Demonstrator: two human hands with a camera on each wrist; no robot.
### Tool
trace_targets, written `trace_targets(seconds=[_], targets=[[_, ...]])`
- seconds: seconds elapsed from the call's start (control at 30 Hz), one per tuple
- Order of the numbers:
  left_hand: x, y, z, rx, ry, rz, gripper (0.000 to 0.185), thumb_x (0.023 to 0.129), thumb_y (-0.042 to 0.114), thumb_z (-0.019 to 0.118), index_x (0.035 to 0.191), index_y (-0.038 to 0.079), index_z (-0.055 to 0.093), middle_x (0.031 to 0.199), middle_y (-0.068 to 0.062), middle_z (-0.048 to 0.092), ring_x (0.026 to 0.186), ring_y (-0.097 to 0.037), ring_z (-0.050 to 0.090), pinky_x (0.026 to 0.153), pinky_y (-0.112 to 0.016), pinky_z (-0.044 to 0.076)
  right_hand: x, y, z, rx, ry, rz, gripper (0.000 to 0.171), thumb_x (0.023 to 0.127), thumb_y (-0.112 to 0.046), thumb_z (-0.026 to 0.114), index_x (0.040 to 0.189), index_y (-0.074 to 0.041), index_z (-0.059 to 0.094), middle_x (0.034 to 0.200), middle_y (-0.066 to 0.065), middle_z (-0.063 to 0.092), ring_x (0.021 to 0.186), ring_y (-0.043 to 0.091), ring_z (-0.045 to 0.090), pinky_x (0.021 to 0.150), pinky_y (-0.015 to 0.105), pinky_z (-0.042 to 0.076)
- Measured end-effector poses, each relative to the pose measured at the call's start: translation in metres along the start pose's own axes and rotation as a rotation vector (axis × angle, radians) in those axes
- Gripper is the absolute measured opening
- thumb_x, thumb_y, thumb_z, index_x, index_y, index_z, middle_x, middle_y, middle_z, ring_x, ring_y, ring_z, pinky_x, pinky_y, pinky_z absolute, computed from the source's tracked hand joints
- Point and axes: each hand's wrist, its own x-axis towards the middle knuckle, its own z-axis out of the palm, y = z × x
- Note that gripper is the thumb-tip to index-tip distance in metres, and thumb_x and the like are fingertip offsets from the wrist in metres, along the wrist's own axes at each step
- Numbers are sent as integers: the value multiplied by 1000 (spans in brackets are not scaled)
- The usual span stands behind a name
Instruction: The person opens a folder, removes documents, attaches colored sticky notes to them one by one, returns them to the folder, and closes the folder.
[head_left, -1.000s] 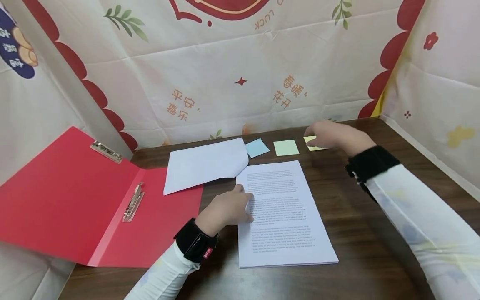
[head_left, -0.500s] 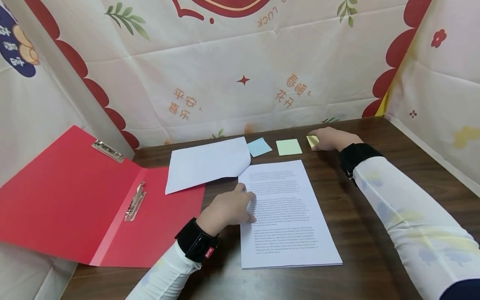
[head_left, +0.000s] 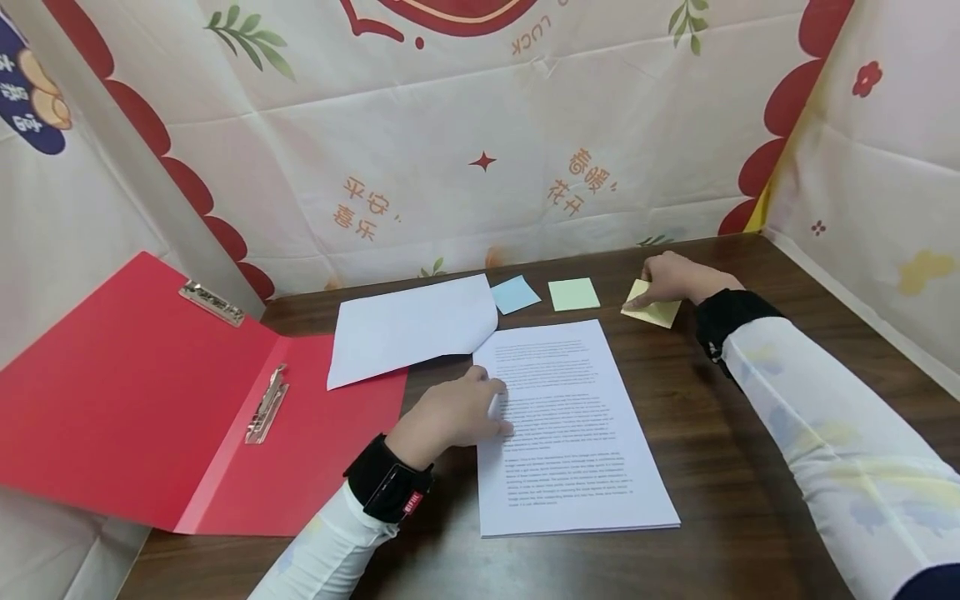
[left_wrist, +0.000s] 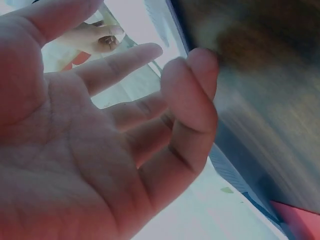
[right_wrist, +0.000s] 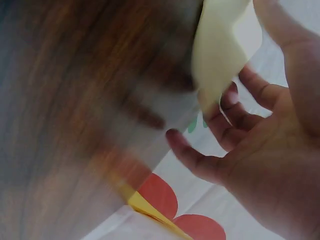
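Note:
My right hand (head_left: 639, 300) pinches a pale yellow sticky note (head_left: 656, 312) at the back right of the dark wooden table (head_left: 750, 467). In the right wrist view the yellow sticky note (right_wrist: 222, 50) curls between the thumb and the fingers (right_wrist: 200, 160), lifted off the wood. My left hand (head_left: 497, 410) rests on the left edge of a stack of printed sheets (head_left: 577, 450) in the middle of the table. In the left wrist view its fingers (left_wrist: 190, 100) are loosely bent and hold nothing.
An open red folder (head_left: 150, 392) with metal clips lies at the left, with a blank white sheet (head_left: 412, 329) partly on it. A blue sticky note (head_left: 514, 294) and a green sticky note (head_left: 573, 294) lie behind the printed stack. Printed cloth walls (head_left: 480, 167) enclose the table.
My right hand has drawn the yellow sticky note a little to the right and toward me. The left hand has stayed on the printed sheets.

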Motion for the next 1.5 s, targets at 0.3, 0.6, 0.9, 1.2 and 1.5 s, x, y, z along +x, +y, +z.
trace_targets(seconds=[0.3, 0.6, 0.9, 1.2, 1.5], targets=[[-6, -10, -22, -193, 147, 52, 52, 103, 40, 68, 147, 13, 62, 147, -13, 64, 129, -30, 64, 105, -51, 57, -33, -26, -28, 91, 205, -135, 19, 104, -18, 67, 103, 1, 70, 94, 17, 67, 84, 30, 55, 68, 35, 42], [-7, -12, -30, -523, 202, 192, 52, 106, 44, 63, 151, 17, 58, 143, -8, 68, 127, -25, 65, 96, -44, 60, -106, -117, -37, 229, 327, -341, 8, 101, -16, 74, 104, -10, 79, 94, 7, 76, 81, 23, 60, 69, 30, 47], [-10, 14, -19, -1376, -111, 508, 103, 96, 87, 18, 168, 13, 27, 167, -21, 42, 151, -38, 48, 120, -50, 48, -180, -179, -17, 487, 317, -657, 7, 93, -10, 82, 99, -15, 81, 89, -5, 76, 78, 11, 62, 65, 23, 51], [-24, 41, -7, -1661, -228, 502, 87, 105, 71, 0, 164, 11, 25, 142, -5, 52, 125, -13, 58, 110, -37, 51, -193, -200, -2, 336, 425, -830, 16, 90, -9, 85, 102, -17, 78, 88, -13, 74, 78, 3, 61, 68, 21, 54], [-20, 40, -4, -1737, -138, 543, 69, 109, 65, 3, 153, 23, 34, 129, 5, 55, 118, -10, 62, 101, -32, 55, -204, -203, 2, -37, 765, -967, 43, 79, -16, 95, 118, -9, 77, 117, 7, 73, 107, 25, 69, 90, 46, 60]])
